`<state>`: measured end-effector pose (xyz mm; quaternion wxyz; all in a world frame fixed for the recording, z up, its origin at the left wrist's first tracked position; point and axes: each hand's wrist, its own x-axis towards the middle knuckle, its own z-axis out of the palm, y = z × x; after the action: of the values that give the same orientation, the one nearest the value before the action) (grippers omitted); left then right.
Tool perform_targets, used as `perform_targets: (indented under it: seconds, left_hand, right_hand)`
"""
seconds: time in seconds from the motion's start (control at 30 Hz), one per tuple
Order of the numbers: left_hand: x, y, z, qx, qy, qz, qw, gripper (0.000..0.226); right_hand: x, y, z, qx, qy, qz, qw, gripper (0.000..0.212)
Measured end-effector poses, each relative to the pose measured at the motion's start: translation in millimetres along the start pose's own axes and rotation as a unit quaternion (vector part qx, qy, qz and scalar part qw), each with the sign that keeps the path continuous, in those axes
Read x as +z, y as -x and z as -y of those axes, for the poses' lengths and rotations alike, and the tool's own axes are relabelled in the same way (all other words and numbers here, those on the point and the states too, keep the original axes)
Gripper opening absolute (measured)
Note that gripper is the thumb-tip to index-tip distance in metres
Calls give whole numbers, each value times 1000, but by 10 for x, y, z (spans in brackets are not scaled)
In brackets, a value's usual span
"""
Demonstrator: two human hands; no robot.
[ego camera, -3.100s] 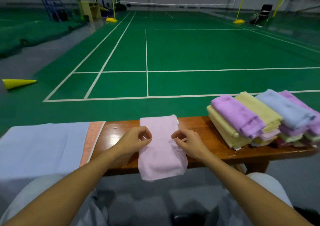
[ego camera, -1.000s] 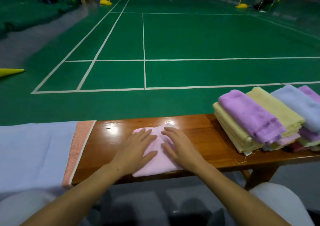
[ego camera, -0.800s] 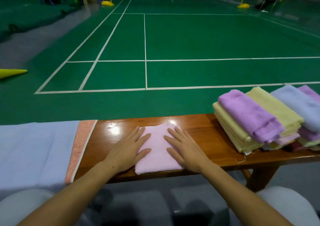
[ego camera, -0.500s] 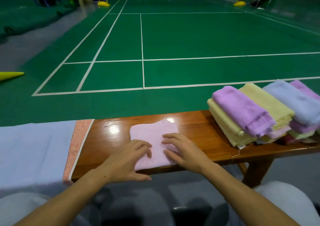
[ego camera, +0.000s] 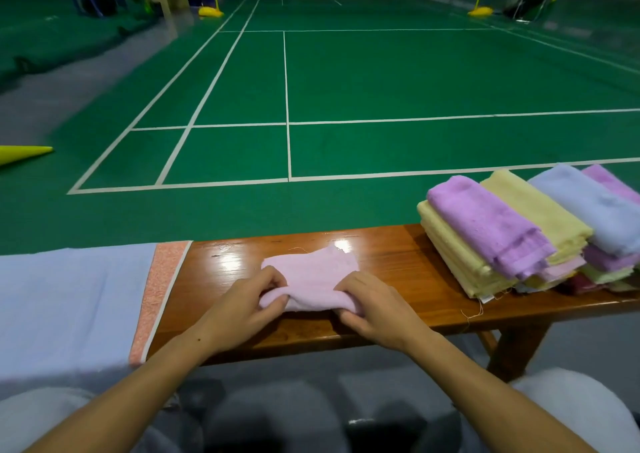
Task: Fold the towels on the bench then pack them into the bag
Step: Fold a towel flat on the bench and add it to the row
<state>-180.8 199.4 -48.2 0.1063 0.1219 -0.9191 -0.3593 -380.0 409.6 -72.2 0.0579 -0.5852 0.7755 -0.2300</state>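
Observation:
A small pale pink towel (ego camera: 313,279) lies on the glossy wooden bench (ego camera: 398,262), its near edge lifted and rolled. My left hand (ego camera: 242,308) pinches the towel's near left corner. My right hand (ego camera: 375,305) grips its near right corner. A pile of folded towels (ego camera: 502,234) in purple, yellow, blue and pink sits at the bench's right end. A light blue cloth with an orange-pink border (ego camera: 69,307), possibly the bag, covers the bench's left end.
Beyond the bench stretches a green court floor (ego camera: 346,81) with white lines. A yellow cone (ego camera: 20,152) lies on the floor at far left. A bench leg (ego camera: 512,352) stands at lower right. My knees fill the bottom of the view.
The long towel was folded shorter and pressed flat by both hands. Now both hands have curled around its near edge and lifted it off the bench.

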Motion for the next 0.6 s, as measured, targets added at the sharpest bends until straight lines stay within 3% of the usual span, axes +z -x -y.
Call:
perform_targets:
  seconds: [0.23,0.33,0.43,0.5,0.6]
  left_hand:
    - [-33,-110,105,-37,41,-67,996,7]
    - [13,-250,196,-64,37,-107,991,6]
    - [95,-360,289,-103,-4,-145,984,5]
    - [147,-376,315,-127,-94,-155,975,7]
    - [165,-357,271,-70,-231,-200,950,23]
  right_hand:
    - [-86,-91,39,94,-184,-71,976,20]
    - [-19,-197,-2,136,-193,-114,965,28]
    - [99,-335,-56,195,-149,-114,963,44]
    - [151,-396,-96,233,-60,-117,964,48]
    - [99,-421,-101,200,40,-171,964,41]
